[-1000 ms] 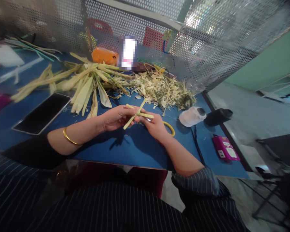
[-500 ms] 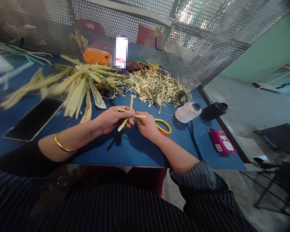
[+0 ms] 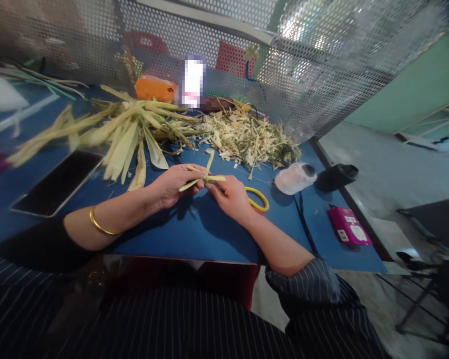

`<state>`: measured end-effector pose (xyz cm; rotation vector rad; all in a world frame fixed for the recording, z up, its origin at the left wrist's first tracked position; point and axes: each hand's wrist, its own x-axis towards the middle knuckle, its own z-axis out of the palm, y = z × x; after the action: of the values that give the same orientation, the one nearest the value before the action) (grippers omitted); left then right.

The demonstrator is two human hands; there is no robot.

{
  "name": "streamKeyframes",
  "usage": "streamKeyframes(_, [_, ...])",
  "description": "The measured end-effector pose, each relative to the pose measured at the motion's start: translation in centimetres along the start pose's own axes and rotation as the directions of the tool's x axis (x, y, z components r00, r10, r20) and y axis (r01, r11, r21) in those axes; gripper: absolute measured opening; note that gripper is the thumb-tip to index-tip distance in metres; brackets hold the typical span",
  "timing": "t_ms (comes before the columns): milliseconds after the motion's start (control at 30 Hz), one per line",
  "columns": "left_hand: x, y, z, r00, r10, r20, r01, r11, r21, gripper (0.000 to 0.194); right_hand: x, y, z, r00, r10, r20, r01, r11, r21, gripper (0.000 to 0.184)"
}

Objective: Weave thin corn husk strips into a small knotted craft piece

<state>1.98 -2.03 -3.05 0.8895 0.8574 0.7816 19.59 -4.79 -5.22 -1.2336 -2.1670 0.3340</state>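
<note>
Pale green corn husk strips (image 3: 210,160) cross one another in front of me, their ends sticking out several ways. My left hand (image 3: 172,185) pinches them close to the crossing, thumb on top. From the other side, my right hand (image 3: 232,200) has its fingertips closed at the crossing, partly hidden behind a strip. Just right of that hand lies a yellow loop (image 3: 262,194) with a bit of red under it, perhaps a scissors handle. Beyond my hands, whole corn husks (image 3: 119,149) fan out beside a heap of shredded husk (image 3: 243,137).
A dark phone (image 3: 58,183) lies on the blue table (image 3: 153,239) at left. To the right are a white thread cone (image 3: 294,178), a black cone (image 3: 336,178) and a magenta packet (image 3: 348,227). An orange pack (image 3: 155,89) sits before the perforated metal panel (image 3: 228,30).
The strip ends have shifted: the upper one leans more to the right and the lower left one lies flatter. My right fingers have moved in under the crossing. The whole view has shifted slightly.
</note>
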Motion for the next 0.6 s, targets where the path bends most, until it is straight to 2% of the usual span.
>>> streamKeyframes(67, [-0.1,-0.1,0.2,1.0,0.01,0.016,-0.01,1.0,0.008,0.012,0.0,-0.1,-0.1,0.999,0.048,-0.004,-0.047,0.998,0.046,0.024])
streamKeyframes(167, [-0.4,0.0,0.3,0.998,0.025,0.051,-0.031,0.993,0.115,0.023,0.1,-0.2,-0.4,0.995,0.099,-0.002,-0.098,0.989,0.115,0.028])
streamKeyframes(267, [-0.5,0.2,0.2,0.999,0.049,0.016,-0.051,0.961,0.271,0.038,0.4,0.3,-1.1,0.984,0.144,-0.109,-0.136,0.987,0.082,0.027])
streamKeyframes(367, [-0.4,0.7,0.1,0.996,0.084,0.007,-0.079,0.891,0.448,0.033,0.8,2.1,-1.8,0.925,0.275,-0.262,-0.281,0.96,0.015,0.025])
streamKeyframes(433, [-0.6,1.8,-0.3,0.985,0.166,0.055,-0.167,0.798,0.579,0.024,1.0,3.7,-2.1,0.877,0.355,-0.323,-0.371,0.929,0.013,0.023])
streamKeyframes(467, [-0.7,2.6,-0.6,0.969,0.234,0.083,-0.233,0.739,0.632,0.021,1.1,4.5,-2.2,0.859,0.371,-0.353,-0.386,0.922,0.03,0.028])
streamKeyframes(533, [-1.3,4.8,-1.8,0.917,0.393,0.064,-0.32,0.631,0.707,0.021,1.2,5.6,-2.2,0.813,0.363,-0.456,-0.396,0.918,0.025,0.044])
streamKeyframes(567, [-1.8,6.0,-2.8,0.881,0.472,0.045,-0.349,0.581,0.735,0.023,1.2,5.8,-2.2,0.799,0.346,-0.492,-0.391,0.92,0.012,0.049])
streamKeyframes(600, [-2.3,7.3,-3.9,0.821,0.571,0.012,-0.375,0.524,0.764,0.023,1.2,5.8,-2.2,0.793,0.321,-0.518,-0.382,0.924,-0.012,0.051])
